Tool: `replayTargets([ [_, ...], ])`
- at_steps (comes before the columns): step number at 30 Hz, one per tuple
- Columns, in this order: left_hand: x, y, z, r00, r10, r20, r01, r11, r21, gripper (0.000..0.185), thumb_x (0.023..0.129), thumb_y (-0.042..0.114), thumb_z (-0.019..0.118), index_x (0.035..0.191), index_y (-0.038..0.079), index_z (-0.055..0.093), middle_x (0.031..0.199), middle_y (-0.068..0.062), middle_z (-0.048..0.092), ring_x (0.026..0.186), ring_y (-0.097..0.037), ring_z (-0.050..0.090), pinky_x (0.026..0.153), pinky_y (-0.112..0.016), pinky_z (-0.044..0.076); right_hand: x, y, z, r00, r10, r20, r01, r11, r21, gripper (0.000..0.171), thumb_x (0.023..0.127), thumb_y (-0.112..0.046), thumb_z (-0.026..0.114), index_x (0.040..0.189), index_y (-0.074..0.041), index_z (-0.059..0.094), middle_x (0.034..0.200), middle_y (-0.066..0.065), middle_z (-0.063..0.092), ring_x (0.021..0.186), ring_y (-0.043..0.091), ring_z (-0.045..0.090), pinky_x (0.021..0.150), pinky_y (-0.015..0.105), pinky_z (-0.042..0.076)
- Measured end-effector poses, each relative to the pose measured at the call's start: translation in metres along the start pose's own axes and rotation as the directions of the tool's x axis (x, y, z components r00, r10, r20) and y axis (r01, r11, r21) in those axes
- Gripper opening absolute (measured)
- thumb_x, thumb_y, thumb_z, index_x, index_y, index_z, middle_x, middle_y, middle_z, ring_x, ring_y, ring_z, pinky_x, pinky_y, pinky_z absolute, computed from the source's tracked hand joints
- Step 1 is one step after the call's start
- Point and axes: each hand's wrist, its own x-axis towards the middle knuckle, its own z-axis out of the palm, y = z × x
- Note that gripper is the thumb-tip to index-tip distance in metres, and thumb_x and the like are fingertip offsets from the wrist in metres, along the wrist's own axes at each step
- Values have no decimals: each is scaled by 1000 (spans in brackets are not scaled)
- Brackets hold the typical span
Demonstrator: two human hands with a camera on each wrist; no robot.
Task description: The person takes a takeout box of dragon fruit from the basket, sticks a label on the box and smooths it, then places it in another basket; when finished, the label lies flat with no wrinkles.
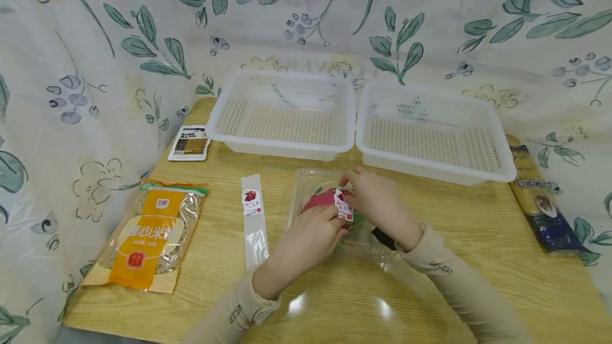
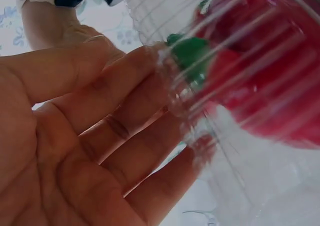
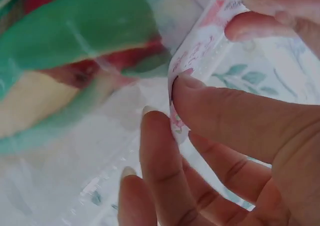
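A clear plastic clamshell box (image 1: 300, 189) lies on the wooden table with a red and green dragon fruit (image 1: 319, 199) inside. Both hands are on it. My right hand (image 1: 348, 191) pinches a small white label with red print (image 1: 343, 205) on top of the box; the right wrist view shows thumb and finger (image 3: 210, 111) on the label's (image 3: 200, 46) edge. My left hand (image 1: 336, 223) holds its fingers fairly straight against the near side of the box. In the left wrist view those fingers (image 2: 125, 131) press on the ribbed plastic (image 2: 260, 166).
Two white perforated baskets (image 1: 282, 145) (image 1: 432, 171) stand side by side behind the box. To the left lie a clear strip with a sticker (image 1: 252, 222), an orange noodle packet (image 1: 148, 232) and a small brown packet (image 1: 189, 143). A blue and gold pack (image 1: 542, 203) lies at the right edge.
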Motion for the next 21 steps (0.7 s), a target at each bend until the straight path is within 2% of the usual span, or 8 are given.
replayTargets([
  [3,-1,1,0,1000,-3,-12,3,1000,-7,16,92,29,65,91,14,71,87,2,65,79,-16,64,76,-30,54,-4,-3,4,995,-40,-96,30,994,-110,26,78,-18,80,100,-15,67,107,8,69,75,23,63,48,33,48],
  [7,-2,3,1,999,-18,-30,18,1000,0,15,91,28,67,92,14,72,89,2,66,81,-16,65,78,-31,54,-10,-6,7,965,-161,-208,117,971,-210,45,72,-17,85,112,-15,65,110,8,67,92,30,64,53,37,53],
  [9,-2,4,2,999,-32,-42,33,999,8,15,90,28,67,91,14,72,90,2,66,82,-16,65,79,-31,54,-14,-7,7,943,-273,-193,232,950,-208,49,71,-14,85,116,-14,63,108,7,68,89,27,66,56,36,54],
  [11,-2,5,3,997,-40,-64,41,999,16,15,90,28,67,91,14,72,91,2,67,82,-16,66,78,-31,54,-18,-7,8,909,-391,-146,366,914,-175,47,72,-9,82,116,-13,63,102,6,69,82,24,67,59,33,55],
  [12,-2,5,3,996,-42,-75,43,999,18,15,90,28,67,90,14,71,91,2,67,82,-15,65,78,-30,54,-20,-7,8,895,-431,-117,415,900,-136,42,74,-6,79,113,-12,64,98,5,69,79,22,67,60,31,54],
  [14,-3,5,4,995,-43,-94,45,999,11,13,90,27,68,87,14,70,89,2,66,79,-15,64,75,-30,54,-25,-4,10,877,-473,-82,473,881,-23,33,79,-1,73,110,-7,65,96,7,71,83,22,68,71,32,56],
  [18,-2,3,4,994,-41,-97,40,999,-15,13,89,27,68,87,14,70,89,2,65,80,-16,64,72,-32,53,-34,7,11,919,-392,-39,393,908,143,27,89,-3,64,116,-3,65,114,13,69,104,28,66,88,40,54],
  [21,-1,1,4,996,-61,-63,60,998,-25,19,90,32,67,97,15,71,100,2,67,93,-16,65,78,-35,54,-42,17,15,943,-332,8,324,925,196,41,92,-12,64,131,-4,58,137,18,56,125,36,55,102,51,46],
])
